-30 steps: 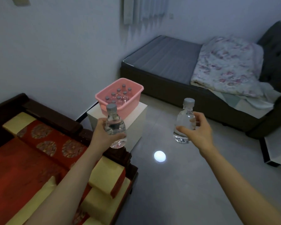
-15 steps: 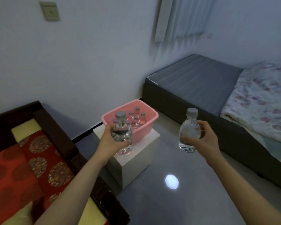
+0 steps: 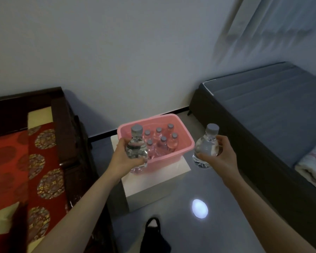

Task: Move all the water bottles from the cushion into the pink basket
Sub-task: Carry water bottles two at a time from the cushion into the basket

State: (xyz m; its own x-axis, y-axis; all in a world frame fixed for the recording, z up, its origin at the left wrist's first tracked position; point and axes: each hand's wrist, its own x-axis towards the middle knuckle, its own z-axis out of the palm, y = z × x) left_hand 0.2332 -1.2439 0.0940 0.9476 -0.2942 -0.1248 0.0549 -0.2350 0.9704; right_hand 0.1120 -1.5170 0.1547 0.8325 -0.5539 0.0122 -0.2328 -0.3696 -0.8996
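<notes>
I see the left hand [image 3: 123, 157] wrapped around a water bottle [image 3: 136, 148], its fingers [image 3: 143, 160] curled tight under the bottle's lower body and the thumb pressed on the near side. That bottle stands upright, grey cap up, and overlaps the near left corner of the pink basket [image 3: 185, 136] from my view (whether it is over the rim or just in front of it, I cannot tell).

The right hand [image 3: 222, 155] grips a second water bottle [image 3: 206, 147] the same way: fingers [image 3: 219, 143] closed around the far side, thumb across the lower front, bottle upright. It hangs just right of the basket, apart from it, over the grey floor [image 3: 171, 234].

Between the two hands sits the basket on a white tabletop [image 3: 153, 181], a low block. Inside the basket, beyond the left fingers, I count six bottles in the basket [image 3: 163, 143] standing upright, caps showing.

Left of the left arm lies the red patterned cushion [image 3: 42, 161] on a dark wooden seat; no bottles show on the part I see. Right of the right hand is a dark bed [image 3: 263, 110].
</notes>
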